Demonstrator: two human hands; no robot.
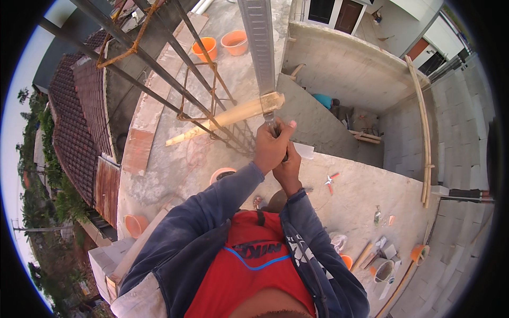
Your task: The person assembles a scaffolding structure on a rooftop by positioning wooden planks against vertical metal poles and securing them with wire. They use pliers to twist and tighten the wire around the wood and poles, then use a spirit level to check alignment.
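A long ribbed grey metal channel (260,47) comes down from the top of the view and passes a pale wooden pole (222,120) that lies across it. Just below this crossing, my left hand (269,146) is closed round the channel's narrow shiny lower end, its thumb pointing right. My right hand (289,168) is closed directly below and right of the left one, touching it. A dark bit shows between its fingers, but what it grips is mostly hidden. Beside it on the right sticks out a flat whitish piece (304,151).
Upright rebar (159,69) with rusty ties stands left. Orange buckets (205,49) sit behind it. Red-handled pliers (331,183) lie on the concrete slab (366,185), which drops off at right into a walled pit (339,124) with a person below. A grey bucket (382,270) stands near right.
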